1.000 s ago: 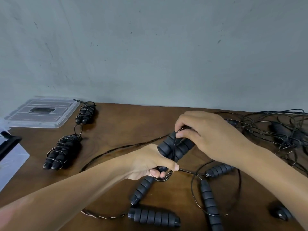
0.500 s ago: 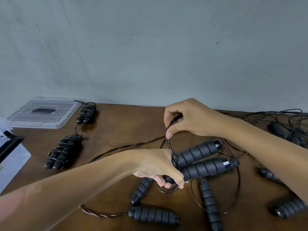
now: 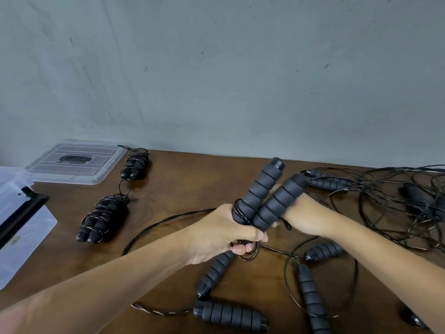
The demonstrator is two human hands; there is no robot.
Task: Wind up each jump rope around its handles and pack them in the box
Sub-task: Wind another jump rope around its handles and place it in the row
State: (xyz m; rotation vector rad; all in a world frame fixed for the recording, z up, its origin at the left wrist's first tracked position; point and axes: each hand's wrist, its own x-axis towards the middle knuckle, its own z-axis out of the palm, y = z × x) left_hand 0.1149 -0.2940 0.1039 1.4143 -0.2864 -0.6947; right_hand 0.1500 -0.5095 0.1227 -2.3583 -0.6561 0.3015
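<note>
My left hand (image 3: 224, 233) grips the lower ends of two black ribbed jump rope handles (image 3: 265, 198), which point up and away from me. A few turns of thin black rope (image 3: 239, 213) circle the handles just above my fist. My right hand (image 3: 303, 216) is behind the handles, mostly hidden, pinching the rope. Two wound-up jump ropes lie at the left: one bundle (image 3: 102, 218) nearer me, another bundle (image 3: 134, 163) farther back. The clear plastic box (image 3: 16, 227) stands at the left edge, partly cut off.
The clear box lid (image 3: 74, 162) lies at the back left of the brown table (image 3: 187, 179). Several loose handles (image 3: 230, 315) lie near me. A tangle of ropes (image 3: 395, 203) with more handles fills the back right. A grey wall rises behind.
My left hand tilted the two handles from lying sideways to pointing up. My right hand came down from above them and passed behind, carrying the rope around.
</note>
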